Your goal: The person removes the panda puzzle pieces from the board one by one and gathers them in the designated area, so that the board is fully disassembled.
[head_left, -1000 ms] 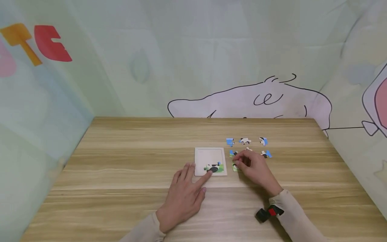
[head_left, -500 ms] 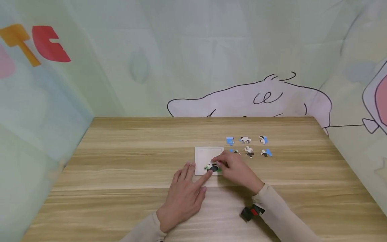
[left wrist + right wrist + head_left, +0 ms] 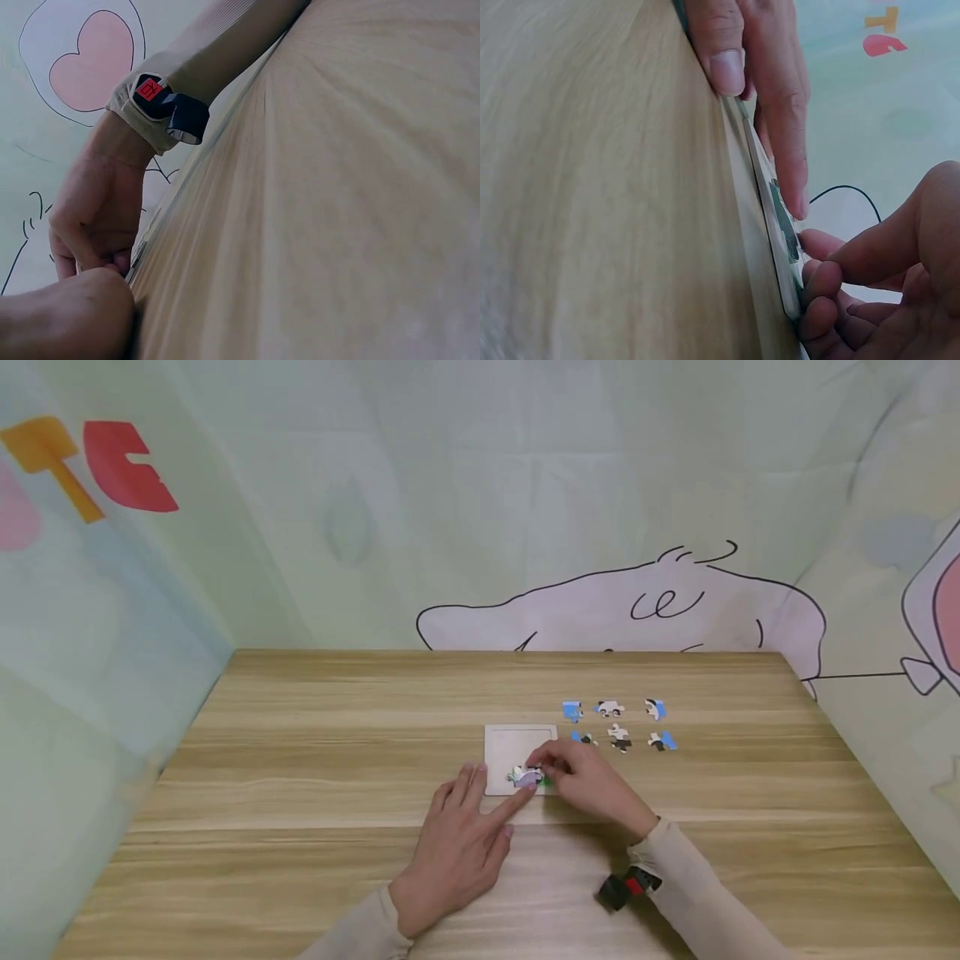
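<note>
A pale puzzle tray (image 3: 497, 741) lies on the table, with panda-picture jigsaw pieces (image 3: 527, 777) at its lower right. My left hand (image 3: 453, 852) lies palm down with straight fingers. Its index fingertip touches the pieces' lower edge, while other fingertips rest on the tray's left border. My right hand (image 3: 592, 783) is bent over the tray's right side, its thumb and fingertips pinching a jigsaw piece mostly hidden beneath them. In the right wrist view, the right hand's fingertips (image 3: 821, 289) meet the tray edge beside the left index finger (image 3: 789, 150).
Several loose jigsaw pieces lie in two rows right of the tray, including a blue piece (image 3: 572, 710), a panda-face piece (image 3: 611, 708) and a black-and-white piece (image 3: 619, 738). A wrist camera (image 3: 626, 887) hangs from the right sleeve. A printed cloth wall (image 3: 337, 552) stands behind the wooden table (image 3: 315, 735).
My right hand has picked up the green-edged piece beside the tray and carried it left onto the tray. Over the last half second, the pieces under my fingers have tilted, catching light. The left hand stays.
</note>
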### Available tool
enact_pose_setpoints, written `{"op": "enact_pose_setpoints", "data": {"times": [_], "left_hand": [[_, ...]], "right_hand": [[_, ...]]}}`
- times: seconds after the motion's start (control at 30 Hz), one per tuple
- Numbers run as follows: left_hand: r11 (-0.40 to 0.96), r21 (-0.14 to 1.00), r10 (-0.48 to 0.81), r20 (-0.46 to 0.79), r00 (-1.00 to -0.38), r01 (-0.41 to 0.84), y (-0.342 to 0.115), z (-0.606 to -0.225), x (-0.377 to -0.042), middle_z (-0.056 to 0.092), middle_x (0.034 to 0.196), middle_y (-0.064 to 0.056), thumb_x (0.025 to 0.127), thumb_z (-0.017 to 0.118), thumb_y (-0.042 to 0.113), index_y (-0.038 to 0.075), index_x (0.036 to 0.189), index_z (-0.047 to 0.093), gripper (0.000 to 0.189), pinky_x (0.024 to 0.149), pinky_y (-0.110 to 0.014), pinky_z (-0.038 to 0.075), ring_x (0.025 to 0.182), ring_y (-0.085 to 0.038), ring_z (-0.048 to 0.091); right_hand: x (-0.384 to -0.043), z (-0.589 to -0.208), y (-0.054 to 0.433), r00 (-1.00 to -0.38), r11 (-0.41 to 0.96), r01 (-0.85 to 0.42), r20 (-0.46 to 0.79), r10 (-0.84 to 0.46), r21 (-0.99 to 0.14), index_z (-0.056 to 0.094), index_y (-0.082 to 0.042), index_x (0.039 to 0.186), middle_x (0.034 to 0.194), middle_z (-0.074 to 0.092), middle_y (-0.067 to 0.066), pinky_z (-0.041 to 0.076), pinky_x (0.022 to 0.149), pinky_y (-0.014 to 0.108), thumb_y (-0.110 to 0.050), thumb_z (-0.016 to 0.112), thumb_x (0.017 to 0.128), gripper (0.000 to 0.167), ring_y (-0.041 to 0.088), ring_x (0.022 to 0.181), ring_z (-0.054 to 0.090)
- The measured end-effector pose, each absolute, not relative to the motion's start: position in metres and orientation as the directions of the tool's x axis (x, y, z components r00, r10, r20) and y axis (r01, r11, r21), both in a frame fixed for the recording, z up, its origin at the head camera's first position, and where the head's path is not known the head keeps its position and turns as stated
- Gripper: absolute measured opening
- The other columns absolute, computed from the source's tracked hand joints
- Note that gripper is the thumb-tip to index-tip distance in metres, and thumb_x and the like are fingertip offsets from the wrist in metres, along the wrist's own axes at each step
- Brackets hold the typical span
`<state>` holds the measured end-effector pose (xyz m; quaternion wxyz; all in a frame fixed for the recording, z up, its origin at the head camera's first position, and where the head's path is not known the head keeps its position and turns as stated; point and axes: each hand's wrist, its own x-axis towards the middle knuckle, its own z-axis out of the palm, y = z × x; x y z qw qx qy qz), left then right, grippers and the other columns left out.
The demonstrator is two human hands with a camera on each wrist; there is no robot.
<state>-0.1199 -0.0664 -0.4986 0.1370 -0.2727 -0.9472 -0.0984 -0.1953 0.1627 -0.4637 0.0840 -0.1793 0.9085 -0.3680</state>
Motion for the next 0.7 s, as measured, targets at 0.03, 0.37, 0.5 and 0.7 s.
{"op": "enact_pose_setpoints", "data": {"times": [0.03, 0.37, 0.5, 0.7], "left_hand": [[0.833, 0.109, 0.49, 0.312, -0.814, 0.543, -0.066, -0.498, -0.12, 0.057, 0.152, -0.031, 0.105, 0.06, 0.035, 0.044, 0.158, 0.05, 0.055, 0.113, -0.058, 0.046, 0.145, -0.048, 0.055], [0.865, -0.034, 0.49, 0.27, -0.829, 0.501, -0.05, -0.494, -0.121, 0.056, 0.137, -0.031, 0.096, 0.061, 0.036, 0.048, 0.158, 0.05, 0.064, 0.104, -0.058, 0.043, 0.135, -0.047, 0.053], [0.877, -0.059, 0.477, 0.237, -0.846, 0.478, -0.048, -0.492, -0.121, 0.056, 0.137, -0.03, 0.097, 0.06, 0.039, 0.05, 0.159, 0.046, 0.065, 0.104, -0.057, 0.043, 0.135, -0.046, 0.052], [0.883, -0.042, 0.466, 0.205, -0.861, 0.468, -0.047, -0.491, -0.121, 0.056, 0.137, -0.026, 0.099, 0.057, 0.041, 0.053, 0.16, 0.043, 0.064, 0.104, -0.055, 0.044, 0.133, -0.043, 0.049]], "right_hand": [[-0.195, -0.464, 0.163, -0.921, 0.659, -0.258, -0.027, -0.39, -0.707, 0.078, -0.013, 0.109, 0.093, 0.069, 0.002, 0.045, 0.072, 0.025, 0.002, 0.056, 0.095, 0.03, 0.012, 0.079, 0.054], [-0.193, -0.461, 0.16, -0.931, 0.582, -0.181, -0.052, -0.36, -0.793, 0.072, -0.013, 0.103, 0.097, 0.074, 0.003, 0.051, 0.071, 0.026, -0.008, 0.07, 0.099, 0.007, 0.011, 0.077, 0.066], [-0.192, -0.464, 0.16, -0.952, 0.527, -0.139, -0.033, -0.305, -0.839, 0.074, -0.01, 0.102, 0.095, 0.076, 0.006, 0.051, 0.066, 0.024, -0.008, 0.073, 0.098, 0.004, 0.01, 0.073, 0.064], [-0.195, -0.455, 0.19, -0.983, 0.489, -0.115, 0.029, -0.18, -0.865, 0.076, -0.006, 0.106, 0.097, 0.078, 0.012, 0.047, 0.063, 0.022, -0.008, 0.075, 0.098, 0.008, 0.012, 0.072, 0.061]]}}
